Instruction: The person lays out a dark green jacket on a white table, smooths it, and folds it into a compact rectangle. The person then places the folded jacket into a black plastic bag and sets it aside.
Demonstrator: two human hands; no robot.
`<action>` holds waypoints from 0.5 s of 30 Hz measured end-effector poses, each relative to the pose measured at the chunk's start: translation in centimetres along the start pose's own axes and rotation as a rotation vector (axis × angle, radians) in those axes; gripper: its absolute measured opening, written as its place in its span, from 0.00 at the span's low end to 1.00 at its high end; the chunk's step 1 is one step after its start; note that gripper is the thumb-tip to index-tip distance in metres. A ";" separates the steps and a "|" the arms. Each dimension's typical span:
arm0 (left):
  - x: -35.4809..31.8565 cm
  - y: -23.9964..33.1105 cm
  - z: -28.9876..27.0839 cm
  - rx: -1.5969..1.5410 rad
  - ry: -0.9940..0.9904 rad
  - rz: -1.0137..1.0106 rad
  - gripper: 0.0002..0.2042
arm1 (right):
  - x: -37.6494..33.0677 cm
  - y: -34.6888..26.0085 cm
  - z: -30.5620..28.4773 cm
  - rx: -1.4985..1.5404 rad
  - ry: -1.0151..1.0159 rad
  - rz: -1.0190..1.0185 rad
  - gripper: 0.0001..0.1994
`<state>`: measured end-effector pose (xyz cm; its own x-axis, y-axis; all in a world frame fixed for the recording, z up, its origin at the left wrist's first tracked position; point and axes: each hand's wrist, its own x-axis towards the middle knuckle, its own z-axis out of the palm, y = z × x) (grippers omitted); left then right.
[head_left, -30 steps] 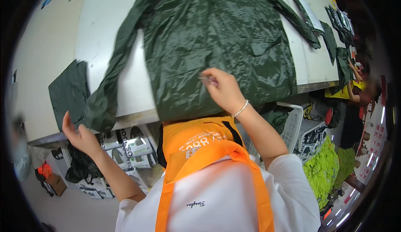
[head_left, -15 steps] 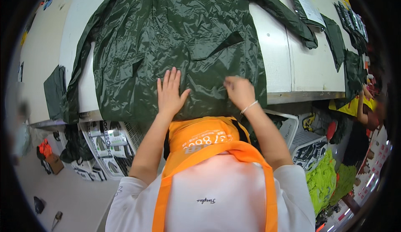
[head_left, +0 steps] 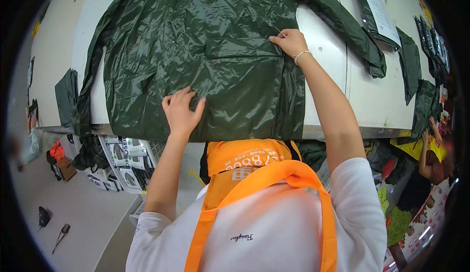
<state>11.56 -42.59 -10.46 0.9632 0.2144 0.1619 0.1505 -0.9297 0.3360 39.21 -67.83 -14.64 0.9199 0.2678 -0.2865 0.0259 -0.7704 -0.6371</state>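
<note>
The right hand (head_left: 290, 43) appears to pinch cloth of the green jacket (head_left: 245, 96) at the far right corner of its pocket flap (head_left: 243, 49). From there the flap runs left, long axis left to right; this hand is the nearer one. The left hand (head_left: 182, 111), fingers spread, rests on the jacket, near and left of the flap. The jacket lies flat on the worktop (head_left: 320, 96), long axis near to far, hem over the near edge, sleeves to either side.
</note>
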 end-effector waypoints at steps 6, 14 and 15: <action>9.3 11.2 4.9 -0.310 -0.094 0.234 0.12 | 0.6 -1.0 -0.7 0.070 -0.086 0.048 0.18; 12.1 9.7 8.7 -0.173 -0.072 0.271 0.29 | 0.6 -0.9 -0.6 0.208 -0.113 0.080 0.17; 11.7 8.0 7.9 -0.138 -0.008 0.185 0.29 | 0.5 -0.7 -0.7 0.225 -0.110 0.055 0.17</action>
<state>25.81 -49.86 -13.25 0.9734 0.0414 0.2255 -0.0602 -0.9029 0.4255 39.89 -67.51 -13.83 0.8689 0.3002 -0.3936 -0.1220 -0.6408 -0.7580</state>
